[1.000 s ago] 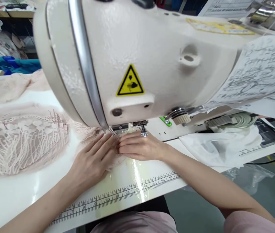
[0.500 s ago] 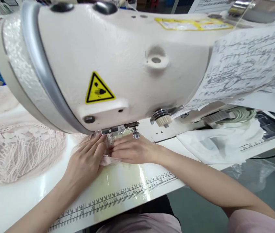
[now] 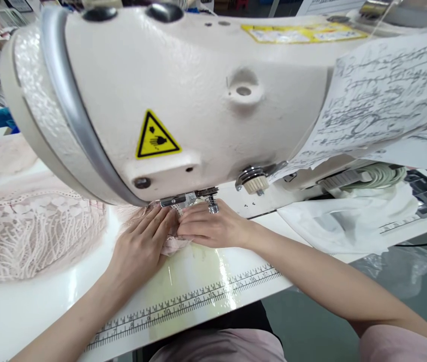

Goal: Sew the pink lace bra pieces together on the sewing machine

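Note:
Beneath the head of a white sewing machine (image 3: pixel 198 100), both hands are at a piece of pale pink lace fabric (image 3: pixel 176 245) close to the needle area. My left hand (image 3: pixel 141 239) lies on the fabric with its fingers stretched toward the presser foot, pressing it down; its thumb is partly hidden. On the other side, my right hand (image 3: pixel 213 223) has its fingers bent and closed on the fabric's edge. The machine head and fingers hide the needle and most of the seam. A dark metal bar (image 3: pixel 173 200) sits just above the fingertips.
Left of the machine, a larger pink lace piece (image 3: pixel 36 231) lies on the white table (image 3: pixel 85 281). A printed ruler strip (image 3: pixel 183 306) runs along the front edge. At right are white cloth (image 3: pixel 349 226), a coiled green cord (image 3: pixel 383 177) and handwritten paper (image 3: pixel 387 100).
My hands have shifted slightly right in the view, and the left fingers are now closer to the right hand. The whole scene also shifts slightly with the camera.

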Available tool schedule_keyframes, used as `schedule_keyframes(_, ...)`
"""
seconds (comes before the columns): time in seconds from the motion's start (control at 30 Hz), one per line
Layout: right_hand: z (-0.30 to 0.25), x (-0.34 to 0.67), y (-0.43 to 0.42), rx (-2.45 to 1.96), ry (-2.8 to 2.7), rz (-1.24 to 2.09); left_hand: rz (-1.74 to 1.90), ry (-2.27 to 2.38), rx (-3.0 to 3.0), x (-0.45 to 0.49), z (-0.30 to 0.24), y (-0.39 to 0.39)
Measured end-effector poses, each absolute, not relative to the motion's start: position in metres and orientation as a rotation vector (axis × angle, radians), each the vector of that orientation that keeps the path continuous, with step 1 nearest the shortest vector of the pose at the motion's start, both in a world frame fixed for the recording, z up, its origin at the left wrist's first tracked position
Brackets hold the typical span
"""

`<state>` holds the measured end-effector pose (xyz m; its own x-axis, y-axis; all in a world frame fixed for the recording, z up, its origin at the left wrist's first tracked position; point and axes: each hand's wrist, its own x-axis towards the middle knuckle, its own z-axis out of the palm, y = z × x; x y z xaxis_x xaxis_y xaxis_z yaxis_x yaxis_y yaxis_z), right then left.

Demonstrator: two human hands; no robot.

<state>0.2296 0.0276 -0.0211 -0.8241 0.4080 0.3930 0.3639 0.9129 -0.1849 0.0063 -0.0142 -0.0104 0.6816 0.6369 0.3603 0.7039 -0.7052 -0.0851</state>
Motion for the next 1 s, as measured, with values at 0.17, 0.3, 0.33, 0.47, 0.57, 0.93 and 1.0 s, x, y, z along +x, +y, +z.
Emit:
schedule_keyframes(0.17,-0.019,0.231,0.029,-0.586,-2.519,0.109,-0.469,-1.113,-2.690,0.005,-0.013,-0.014)
schedule_keyframes(0.3,-0.022,0.231,0.035,-0.567,-2.524,0.169,-0.445,-1.114,-2.690,0.007,-0.014,-0.014)
schedule_keyframes(0.33,-0.023,0.232,0.036,-0.570,-2.520,0.172,-0.439,-1.111,-2.683,0.007,-0.014,-0.013)
schedule_keyframes(0.47,-0.023,0.232,0.037,-0.593,-2.503,0.172,-0.441,-1.113,-2.655,0.009,-0.014,-0.012)
schedule_keyframes(0.57,-0.023,0.232,0.037,-0.613,-2.477,0.168,-0.442,-1.100,-2.657,0.010,-0.014,-0.012)
schedule_keyframes(0.93,-0.020,0.229,0.032,-0.539,-2.473,0.065,-0.567,-0.872,-2.760,-0.001,-0.007,-0.009)
schedule_keyframes(1.0,-0.021,0.226,0.029,-0.521,-2.457,0.008,-0.559,-0.878,-2.780,-0.006,-0.007,-0.008)
